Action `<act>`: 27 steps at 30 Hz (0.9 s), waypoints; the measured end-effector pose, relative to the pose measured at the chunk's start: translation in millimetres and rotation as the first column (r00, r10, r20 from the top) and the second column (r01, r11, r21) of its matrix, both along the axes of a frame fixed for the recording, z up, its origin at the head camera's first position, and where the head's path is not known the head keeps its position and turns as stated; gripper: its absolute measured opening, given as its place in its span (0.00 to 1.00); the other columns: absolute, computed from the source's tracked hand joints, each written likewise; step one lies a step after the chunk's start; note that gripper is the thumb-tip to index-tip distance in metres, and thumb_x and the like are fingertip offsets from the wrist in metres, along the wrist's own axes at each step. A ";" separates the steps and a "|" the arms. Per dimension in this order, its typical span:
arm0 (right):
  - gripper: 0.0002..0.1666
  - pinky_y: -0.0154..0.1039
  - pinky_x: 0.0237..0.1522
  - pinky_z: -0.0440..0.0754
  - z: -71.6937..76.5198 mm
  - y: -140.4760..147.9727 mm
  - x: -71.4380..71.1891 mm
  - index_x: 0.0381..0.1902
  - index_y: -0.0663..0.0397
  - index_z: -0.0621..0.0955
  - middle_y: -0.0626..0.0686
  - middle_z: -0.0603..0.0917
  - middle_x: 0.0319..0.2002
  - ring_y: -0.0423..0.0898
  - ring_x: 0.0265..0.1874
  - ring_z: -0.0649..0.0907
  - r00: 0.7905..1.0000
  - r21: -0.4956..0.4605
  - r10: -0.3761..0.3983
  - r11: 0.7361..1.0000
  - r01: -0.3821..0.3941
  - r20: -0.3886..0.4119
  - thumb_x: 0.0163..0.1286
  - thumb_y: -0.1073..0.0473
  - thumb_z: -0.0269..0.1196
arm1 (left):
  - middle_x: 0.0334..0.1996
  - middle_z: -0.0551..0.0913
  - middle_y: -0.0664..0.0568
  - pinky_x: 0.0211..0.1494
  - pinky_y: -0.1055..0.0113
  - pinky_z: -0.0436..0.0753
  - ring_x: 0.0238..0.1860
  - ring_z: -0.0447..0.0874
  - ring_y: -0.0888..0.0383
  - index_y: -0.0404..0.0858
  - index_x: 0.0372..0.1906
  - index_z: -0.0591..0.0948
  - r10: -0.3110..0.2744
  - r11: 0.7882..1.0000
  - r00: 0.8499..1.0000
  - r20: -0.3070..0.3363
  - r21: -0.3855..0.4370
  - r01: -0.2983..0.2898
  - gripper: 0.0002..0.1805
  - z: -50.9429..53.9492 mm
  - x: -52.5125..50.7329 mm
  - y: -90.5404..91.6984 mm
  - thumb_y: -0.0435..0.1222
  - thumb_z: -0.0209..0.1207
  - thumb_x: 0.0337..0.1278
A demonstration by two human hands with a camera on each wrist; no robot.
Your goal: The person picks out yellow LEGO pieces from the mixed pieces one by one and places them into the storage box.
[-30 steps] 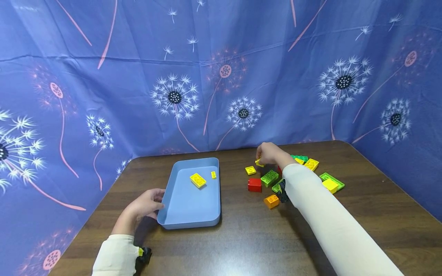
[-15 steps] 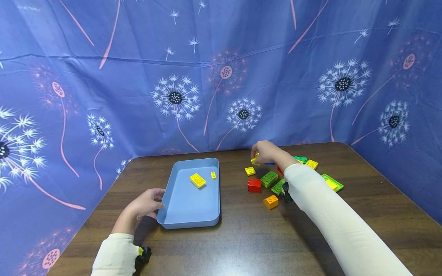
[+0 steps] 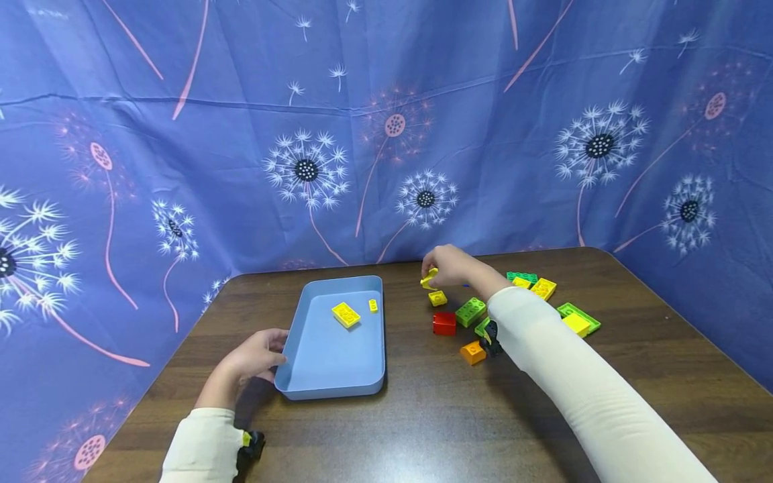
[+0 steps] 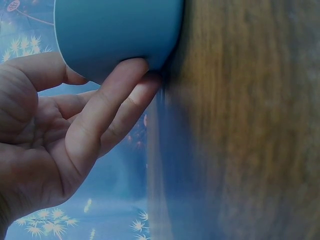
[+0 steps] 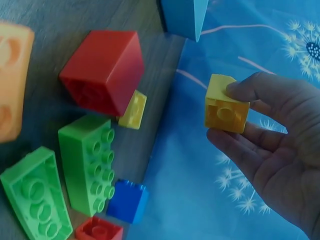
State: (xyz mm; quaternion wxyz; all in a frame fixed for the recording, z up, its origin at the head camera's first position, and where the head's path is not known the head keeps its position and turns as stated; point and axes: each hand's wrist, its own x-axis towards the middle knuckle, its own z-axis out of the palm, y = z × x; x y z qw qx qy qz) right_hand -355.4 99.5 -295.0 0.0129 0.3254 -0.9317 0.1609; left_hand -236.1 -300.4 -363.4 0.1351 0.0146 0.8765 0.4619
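Observation:
My left hand (image 3: 258, 355) grips the left wall of a blue tray (image 3: 331, 392), thumb at the rim and fingers against the outside, as the left wrist view shows. Inside the tray lie a yellow brick (image 3: 346, 315) and a smaller yellow brick (image 3: 373, 306). Held above the table's far side, another yellow brick (image 5: 226, 105) is pinched between the thumb and fingers of my right hand (image 3: 449, 265), its hollow underside partly visible in the right wrist view. Just below that hand, a flat yellow brick (image 3: 437, 298) rests on the table.
Right of the tray lie a red brick (image 3: 444, 323), a green brick (image 3: 470, 311), an orange brick (image 3: 473, 353) and a blue brick (image 5: 128, 201). Farther right are several yellow and green pieces, including a green plate (image 3: 588, 315). A blue dandelion-print cloth (image 3: 362, 168) hangs behind the table.
My right hand has lifted the yellow brick and moved left with it toward the tray. My left hand and the tray have stayed in place.

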 end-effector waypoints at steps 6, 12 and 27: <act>0.07 0.48 0.44 0.79 1.9 -13.5 4.5 0.32 0.55 0.85 0.53 0.85 0.33 0.50 0.36 0.79 0.999 -0.014 0.030 0.999 -0.030 0.012 0.52 0.65 0.67 | 0.51 0.75 0.29 0.35 0.51 0.87 0.47 0.81 0.40 0.19 0.64 0.64 0.003 1.000 1.000 0.009 0.004 -0.003 0.30 0.4 0.7 0.5 0.21 0.56 0.56; 0.08 0.48 0.45 0.80 6.8 -28.5 11.1 0.34 0.56 0.86 0.54 0.85 0.36 0.52 0.39 0.80 0.998 -0.031 0.057 0.998 -0.056 0.037 0.54 0.65 0.67 | 0.51 0.75 0.28 0.35 0.50 0.87 0.48 0.81 0.38 0.18 0.65 0.63 -0.004 1.000 1.000 0.016 0.008 0.003 0.30 0.1 -0.2 -0.2 0.20 0.55 0.55; 0.06 0.40 0.43 0.80 14.3 -71.3 24.3 0.34 0.53 0.87 0.47 0.84 0.32 0.47 0.36 0.79 0.987 -0.084 0.155 0.985 -0.152 0.031 0.56 0.64 0.69 | 0.52 0.74 0.26 0.35 0.51 0.87 0.47 0.81 0.38 0.18 0.65 0.62 -0.019 1.000 1.000 0.015 0.008 0.019 0.31 2.4 1.3 0.4 0.20 0.55 0.55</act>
